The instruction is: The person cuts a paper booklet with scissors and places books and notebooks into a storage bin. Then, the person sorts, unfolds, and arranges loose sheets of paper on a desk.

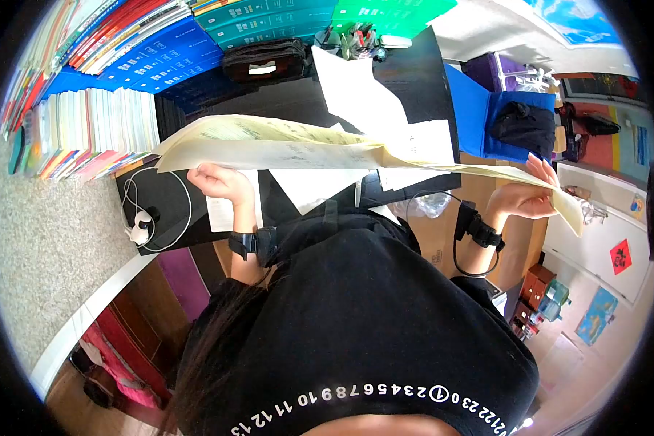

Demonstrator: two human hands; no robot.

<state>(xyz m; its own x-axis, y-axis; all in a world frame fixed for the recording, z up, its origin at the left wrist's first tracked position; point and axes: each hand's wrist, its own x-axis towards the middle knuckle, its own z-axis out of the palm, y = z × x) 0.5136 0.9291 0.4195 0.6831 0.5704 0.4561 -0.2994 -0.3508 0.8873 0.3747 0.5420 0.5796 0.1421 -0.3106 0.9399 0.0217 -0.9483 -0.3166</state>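
A large yellowish paper sheet with handwriting on it stretches across the view above the desk, curved and folded along its length. Its lower left edge meets my left hand, whose fingers are curled closed on it. At the far right end my right hand grips the same paper, fingers behind and partly hidden by it. Under the sheet lie white papers on the black desk. A black band with a small device sits on each wrist.
Stacked books and blue file boxes line the back left. A black pencil case and a pen holder stand at the back. A white cable lies left. A blue chair holds a black bag.
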